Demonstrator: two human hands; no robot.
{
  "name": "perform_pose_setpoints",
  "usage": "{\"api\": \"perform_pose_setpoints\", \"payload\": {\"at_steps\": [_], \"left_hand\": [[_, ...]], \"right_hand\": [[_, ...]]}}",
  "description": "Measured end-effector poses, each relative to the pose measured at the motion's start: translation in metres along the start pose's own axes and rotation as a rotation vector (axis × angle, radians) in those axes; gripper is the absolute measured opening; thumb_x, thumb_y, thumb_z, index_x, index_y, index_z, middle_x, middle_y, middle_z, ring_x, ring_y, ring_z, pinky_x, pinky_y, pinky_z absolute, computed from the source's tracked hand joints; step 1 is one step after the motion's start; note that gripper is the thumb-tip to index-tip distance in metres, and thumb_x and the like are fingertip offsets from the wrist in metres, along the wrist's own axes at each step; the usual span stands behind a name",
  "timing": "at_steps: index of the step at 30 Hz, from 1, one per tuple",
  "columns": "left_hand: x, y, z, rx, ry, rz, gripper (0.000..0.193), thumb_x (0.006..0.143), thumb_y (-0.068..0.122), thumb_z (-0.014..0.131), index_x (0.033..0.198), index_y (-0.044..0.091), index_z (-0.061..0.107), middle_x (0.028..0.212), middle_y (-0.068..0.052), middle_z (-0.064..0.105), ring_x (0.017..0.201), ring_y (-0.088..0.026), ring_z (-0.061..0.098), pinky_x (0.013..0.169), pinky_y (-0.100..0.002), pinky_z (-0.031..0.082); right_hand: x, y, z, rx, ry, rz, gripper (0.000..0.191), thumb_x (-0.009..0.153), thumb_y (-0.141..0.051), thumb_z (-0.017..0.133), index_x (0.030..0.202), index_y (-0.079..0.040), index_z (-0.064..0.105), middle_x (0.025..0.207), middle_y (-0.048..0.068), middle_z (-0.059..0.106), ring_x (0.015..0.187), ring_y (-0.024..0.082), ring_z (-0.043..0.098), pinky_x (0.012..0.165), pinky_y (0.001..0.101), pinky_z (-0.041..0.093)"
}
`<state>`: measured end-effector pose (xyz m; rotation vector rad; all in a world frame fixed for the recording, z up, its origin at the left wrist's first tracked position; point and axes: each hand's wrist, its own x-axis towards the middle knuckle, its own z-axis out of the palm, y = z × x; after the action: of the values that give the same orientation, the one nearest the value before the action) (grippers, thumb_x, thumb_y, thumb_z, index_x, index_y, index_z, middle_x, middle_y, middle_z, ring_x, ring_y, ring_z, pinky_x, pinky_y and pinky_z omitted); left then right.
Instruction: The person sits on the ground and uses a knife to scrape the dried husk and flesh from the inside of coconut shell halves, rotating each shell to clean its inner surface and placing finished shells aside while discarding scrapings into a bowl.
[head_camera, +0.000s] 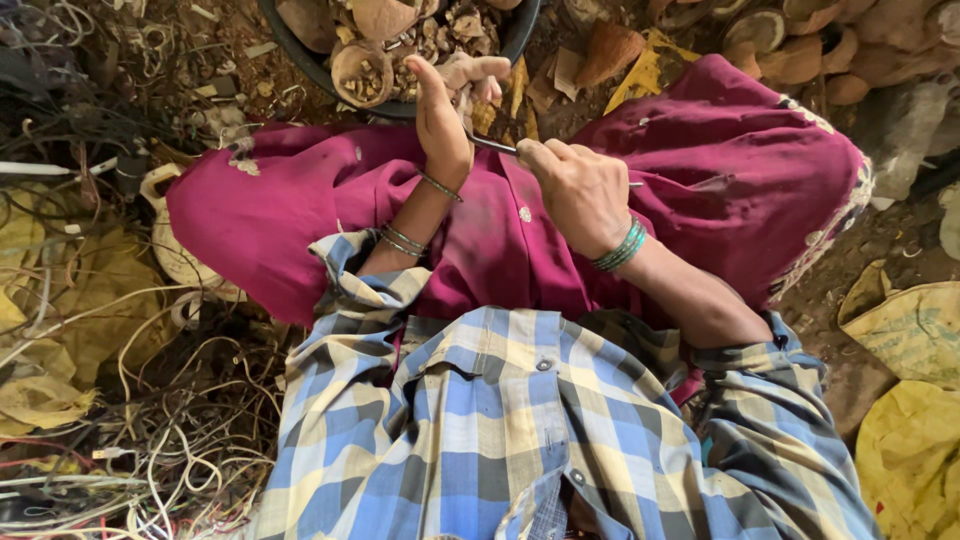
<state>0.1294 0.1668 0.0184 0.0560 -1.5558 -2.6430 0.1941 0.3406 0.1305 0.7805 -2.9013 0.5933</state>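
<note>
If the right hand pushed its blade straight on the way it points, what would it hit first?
Most likely the left hand: the thin blade in the right hand aims at its palm, though depth is unclear.

A tangle of pale wires (150, 440) sprawled at the left, over crumpled yellow sheeting (60, 300). Up top sat a dark bowl (300, 55) of brown scraps, brown shell halves (800, 50) beside it. Yellow sacks (910, 400) lay right.

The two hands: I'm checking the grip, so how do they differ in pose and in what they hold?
The left hand is raised upright, pinching a small pale piece; the right hand lies lower, knuckles up, fisted around a thin dark tool pointing at the left hand. Both wear bangles.
</note>
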Motion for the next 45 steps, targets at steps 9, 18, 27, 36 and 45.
{"api": "perform_pose_setpoints", "payload": {"at_steps": [9,18,27,36,45], "left_hand": [[0.002,0.022,0.001,-0.397,-0.117,-0.124,0.098,0.103,0.066,0.014,0.097,-0.012,0.073,0.078,-0.009,0.055,0.086,-0.025,0.063,0.103,-0.04,0.053],[0.003,0.027,0.006,-0.371,-0.345,-0.197,0.103,0.104,0.07,0.011,0.097,-0.012,0.074,0.077,-0.008,0.051,0.08,-0.025,0.06,0.114,-0.047,0.053],[0.007,0.032,0.002,-0.388,-0.339,-0.183,0.103,0.103,0.069,0.009,0.1,-0.012,0.074,0.08,-0.009,0.05,0.084,-0.025,0.06,0.113,-0.045,0.051],[0.004,0.026,-0.001,-0.078,-0.342,-0.102,0.104,0.106,0.067,0.007,0.098,-0.011,0.076,0.077,-0.007,0.049,0.078,-0.02,0.056,0.094,-0.034,0.053],[0.0,0.011,-0.002,0.18,-0.151,-0.01,0.103,0.108,0.066,0.007,0.097,-0.009,0.078,0.075,-0.006,0.055,0.077,-0.016,0.056,0.081,-0.028,0.049]], "right_hand": [[0.011,0.016,-0.008,0.244,-0.012,-0.005,0.013,0.1,-0.017,0.071,0.113,-0.013,0.072,0.093,0.006,0.072,0.079,0.025,0.072,0.063,0.0363,0.056],[0.012,0.034,-0.022,0.332,-0.092,-0.044,0.017,0.097,-0.009,0.069,0.114,-0.01,0.075,0.1,0.007,0.077,0.082,0.027,0.075,0.067,0.0351,0.058],[0.009,0.027,-0.022,0.285,-0.054,-0.051,0.021,0.097,-0.009,0.071,0.117,-0.01,0.074,0.107,0.01,0.076,0.087,0.028,0.074,0.07,0.0358,0.058],[0.012,0.021,-0.021,0.218,-0.114,-0.013,0.016,0.097,-0.015,0.071,0.113,-0.013,0.074,0.099,0.009,0.075,0.078,0.029,0.072,0.063,0.038,0.056],[0.01,0.011,-0.002,0.09,-0.102,0.025,0.008,0.1,-0.02,0.067,0.104,-0.015,0.072,0.086,0.006,0.072,0.068,0.027,0.069,0.055,0.0403,0.051]]}}
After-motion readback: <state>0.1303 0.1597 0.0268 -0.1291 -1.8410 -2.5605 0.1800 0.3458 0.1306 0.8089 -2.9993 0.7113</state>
